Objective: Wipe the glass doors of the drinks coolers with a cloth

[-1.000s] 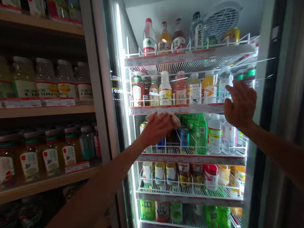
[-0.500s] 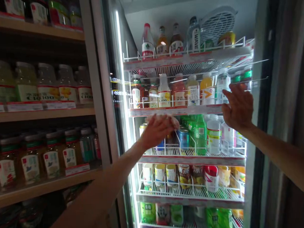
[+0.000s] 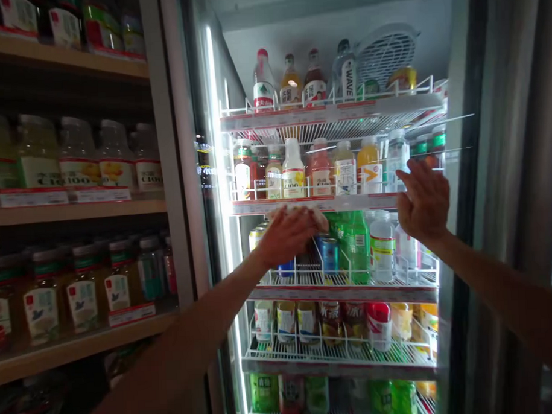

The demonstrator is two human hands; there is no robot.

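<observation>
- Meeting a glass pane [image 3: 206,171] straight ahead, blocking the way to the lit wire shelves [image 3: 327,116] on the far side.
- Leaving a wide passage between left hand [image 3: 286,235] and right hand [image 3: 424,203].
- Running into left forearm [image 3: 207,315] low at left and right forearm [image 3: 487,278] low at right.
- Offering open space above both hands.
- Striking a metal upright [image 3: 176,144] between pane and wooden shelves [image 3: 77,212] at left.
- Finding a gap there above the middle-row jars [image 3: 77,138], under the board [image 3: 53,61] overhead.
</observation>
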